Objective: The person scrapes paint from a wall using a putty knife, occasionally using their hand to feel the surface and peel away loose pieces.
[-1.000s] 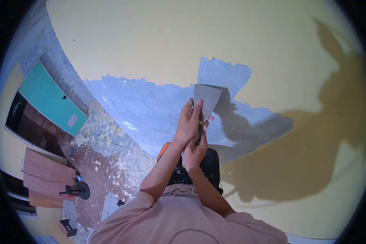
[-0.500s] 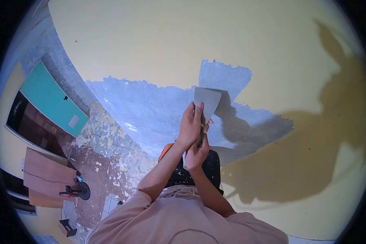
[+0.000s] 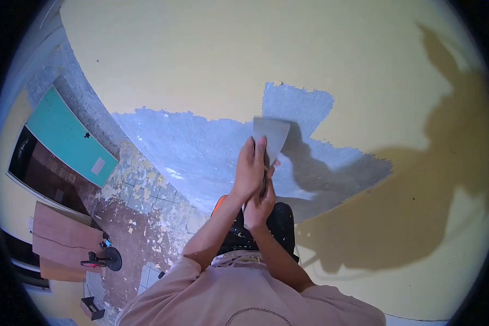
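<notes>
A wide-bladed putty knife [image 3: 273, 132] is held by both my hands, its broad metal blade pointing up toward the wall. My left hand [image 3: 249, 169] is closed around it higher up, with fingertips lying on the base of the blade. Lower down, my right hand [image 3: 259, 208] wraps the handle, most of which the fingers hide. The blade's far edge lies by the ragged border where yellow paint [image 3: 201, 65] meets the bare grey-blue wall patch [image 3: 201, 144]. A squarish bare area rises just beyond the blade.
Paint flakes litter the tiled floor [image 3: 146, 204] at left. A green door panel [image 3: 70, 133], a brown board [image 3: 65, 239] and a black round-based stand [image 3: 113, 259] are on that side. My shadow [image 3: 386, 217] falls on the wall at right.
Both hands and the putty knife have shifted slightly left along the paint border. The view has moved a little too. My grip looks the same.
</notes>
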The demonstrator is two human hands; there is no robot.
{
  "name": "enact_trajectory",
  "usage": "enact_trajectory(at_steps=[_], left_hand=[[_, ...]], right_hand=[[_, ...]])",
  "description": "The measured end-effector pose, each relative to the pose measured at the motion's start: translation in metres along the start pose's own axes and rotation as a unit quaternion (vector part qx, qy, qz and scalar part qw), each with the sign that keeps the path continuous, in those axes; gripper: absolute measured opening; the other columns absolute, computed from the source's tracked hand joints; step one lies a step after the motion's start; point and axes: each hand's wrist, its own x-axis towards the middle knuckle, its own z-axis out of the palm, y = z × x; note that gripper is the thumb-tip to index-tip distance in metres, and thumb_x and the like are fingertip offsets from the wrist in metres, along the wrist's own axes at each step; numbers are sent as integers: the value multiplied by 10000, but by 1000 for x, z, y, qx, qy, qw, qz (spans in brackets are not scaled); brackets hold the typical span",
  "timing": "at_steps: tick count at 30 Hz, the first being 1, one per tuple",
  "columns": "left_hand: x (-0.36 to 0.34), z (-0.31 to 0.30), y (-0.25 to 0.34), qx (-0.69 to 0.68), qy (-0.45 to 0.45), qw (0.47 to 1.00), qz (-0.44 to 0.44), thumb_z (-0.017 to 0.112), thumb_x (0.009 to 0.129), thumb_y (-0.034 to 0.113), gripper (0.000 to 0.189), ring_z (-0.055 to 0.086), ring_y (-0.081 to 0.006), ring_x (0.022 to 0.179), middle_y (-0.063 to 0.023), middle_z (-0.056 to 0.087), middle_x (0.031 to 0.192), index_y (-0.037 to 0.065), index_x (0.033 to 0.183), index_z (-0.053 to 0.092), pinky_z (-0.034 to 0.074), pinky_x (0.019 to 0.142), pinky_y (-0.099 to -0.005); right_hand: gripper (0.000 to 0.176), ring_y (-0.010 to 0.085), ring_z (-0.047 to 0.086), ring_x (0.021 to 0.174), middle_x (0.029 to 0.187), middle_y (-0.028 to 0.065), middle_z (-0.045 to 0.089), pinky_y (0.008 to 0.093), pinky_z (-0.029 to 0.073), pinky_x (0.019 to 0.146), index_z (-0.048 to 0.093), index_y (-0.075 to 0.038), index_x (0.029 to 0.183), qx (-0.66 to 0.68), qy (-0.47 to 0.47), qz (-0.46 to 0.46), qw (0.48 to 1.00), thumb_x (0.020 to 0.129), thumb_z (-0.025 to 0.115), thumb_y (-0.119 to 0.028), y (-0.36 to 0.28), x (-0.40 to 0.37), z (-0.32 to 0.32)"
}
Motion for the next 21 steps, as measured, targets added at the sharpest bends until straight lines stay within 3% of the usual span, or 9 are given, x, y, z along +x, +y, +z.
enact_trajectory(at_steps=[2,4,6,7,10,14,18,20,21], left_hand=[[4,5,23,5,0,1000,9,384,1001,352,357,451,-88,435,-78,547,634,7,960,464,357,391,-220],[4,0,12,-2,-3,1000,17,385,1000,351,330,426,-92,404,-93,559,639,28,975,449,348,390,-221],[-4,-4,-1,54,26,998,-5,375,1004,346,356,456,-102,441,-77,540,625,4,943,457,370,405,-226],[-6,-7,-9,68,28,997,4,364,1007,341,355,446,-105,429,-86,550,630,3,942,450,368,400,-231],[-3,-6,-2,37,17,999,-3,360,1007,343,360,435,-93,421,-93,557,636,-2,953,450,358,390,-227],[1,-5,7,12,-1,1000,10,363,1004,353,373,434,-80,424,-95,563,645,-6,970,459,345,384,-212],[-5,-2,-3,28,13,1000,4,363,1005,346,366,444,-84,435,-84,555,639,-3,964,467,352,390,-212],[2,-3,-6,22,15,1000,12,371,1005,335,354,465,-84,453,-69,544,632,-1,965,475,367,398,-218],[6,3,12,29,19,999,36,380,1004,326,347,481,-87,462,-56,524,618,-6,963,475,378,403,-227]], right_hand=[[371,100,591,848,1027,96,610,221,467,706,447,58,1262,43,-32,91,994,955,498,-145,-23,5,1],[374,131,594,910,1054,116,610,252,467,776,439,62,1270,43,-48,85,994,954,492,-131,-11,2,2],[389,155,601,932,1051,128,622,281,463,803,429,65,1280,-3,-3,-38,999,953,491,-135,-7,-8,1],[304,232,619,822,876,180,635,332,460,739,516,50,1109,19,23,-20,999,926,532,-192,-13,-11,1],[385,154,588,952,1074,131,615,298,456,816,453,63,1260,-3,-26,30,999,950,497,-160,-9,-6,-2],[348,118,586,854,987,83,607,249,460,751,478,58,1220,5,-6,40,999,952,499,-164,-20,-3,5],[373,106,573,910,1045,79,599,236,453,771,451,53,1259,98,-12,67,993,952,507,-150,-1,-14,-1],[401,120,572,941,1085,93,599,247,452,809,438,53,1283,49,-7,51,997,951,514,-160,-3,-2,1],[358,151,600,854,942,122,618,276,465,750,471,56,1212,49,11,9,999,947,514,-181,-16,10,6]])
